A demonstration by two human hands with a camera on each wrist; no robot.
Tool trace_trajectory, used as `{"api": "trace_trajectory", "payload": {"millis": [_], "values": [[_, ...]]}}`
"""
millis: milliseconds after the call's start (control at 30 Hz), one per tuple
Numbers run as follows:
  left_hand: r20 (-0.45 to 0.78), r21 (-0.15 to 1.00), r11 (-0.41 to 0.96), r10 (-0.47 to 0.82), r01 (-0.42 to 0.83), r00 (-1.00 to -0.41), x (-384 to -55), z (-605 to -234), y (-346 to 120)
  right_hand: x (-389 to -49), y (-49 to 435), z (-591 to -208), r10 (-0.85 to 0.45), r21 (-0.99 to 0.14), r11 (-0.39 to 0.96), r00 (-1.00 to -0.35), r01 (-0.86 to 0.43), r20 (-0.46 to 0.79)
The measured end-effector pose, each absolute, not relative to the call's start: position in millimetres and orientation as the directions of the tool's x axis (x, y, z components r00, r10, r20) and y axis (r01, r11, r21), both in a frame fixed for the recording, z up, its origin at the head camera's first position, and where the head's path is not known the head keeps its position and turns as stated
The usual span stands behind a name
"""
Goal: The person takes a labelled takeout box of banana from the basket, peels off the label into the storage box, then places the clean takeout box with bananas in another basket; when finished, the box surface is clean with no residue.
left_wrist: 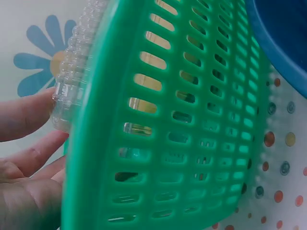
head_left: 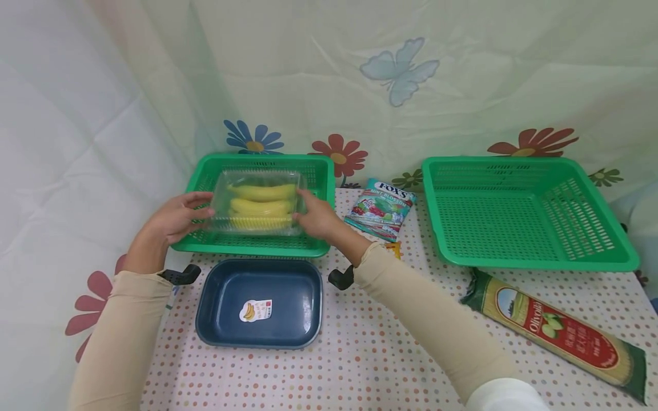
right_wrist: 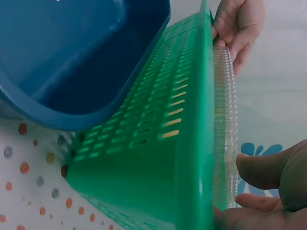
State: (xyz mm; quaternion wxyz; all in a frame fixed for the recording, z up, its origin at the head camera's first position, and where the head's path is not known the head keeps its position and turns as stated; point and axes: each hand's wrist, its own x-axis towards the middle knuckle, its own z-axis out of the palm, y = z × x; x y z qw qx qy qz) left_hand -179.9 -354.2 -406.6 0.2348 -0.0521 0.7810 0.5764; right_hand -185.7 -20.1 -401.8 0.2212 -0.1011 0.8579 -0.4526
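Note:
A clear plastic clamshell box with yellow bananas inside sits at the mouth of the left green basket. At its left end my left hand holds the box, fingers spread along the side. My right hand grips the opposite end, with the thumb against the ribbed edge in the right wrist view. In the left wrist view, the box edge stands just above the basket rim. The basket wall hides the box's underside.
A dark blue tray with a banana sticker lies before the left basket. Between the baskets is a Fox's candy bag, with a small orange packet partly hidden by my arm. Right are another green basket and a spaghetti pack.

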Motion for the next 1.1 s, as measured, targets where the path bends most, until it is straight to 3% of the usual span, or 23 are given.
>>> {"api": "trace_trajectory", "payload": {"millis": [633,800,967,1100], "values": [[-0.435,0.870,0.345,0.196,-0.354,-0.879,-179.0,-409.3,-350.1,-182.7,-24.1,-406.1,-0.417,-0.790,0.610,-0.872,-0.059,-0.257],[-0.402,0.820,0.489,0.122,-0.297,-0.908,-169.4,-396.9,-334.2,-173.5,-3.0,-397.0,-0.467,-0.783,0.598,-0.868,-0.170,-0.169],[-0.255,0.707,0.679,-0.013,-0.196,-0.967,-148.2,-374.1,-307.8,-153.3,42.4,-376.5,-0.488,-0.787,0.537,-0.873,-0.303,0.004],[0.010,0.646,0.764,-0.012,-0.003,-1.000,-131.5,-357.4,-282.4,-134.2,87.3,-357.8,-0.475,-0.691,0.559,-0.860,-0.458,0.186]]}}
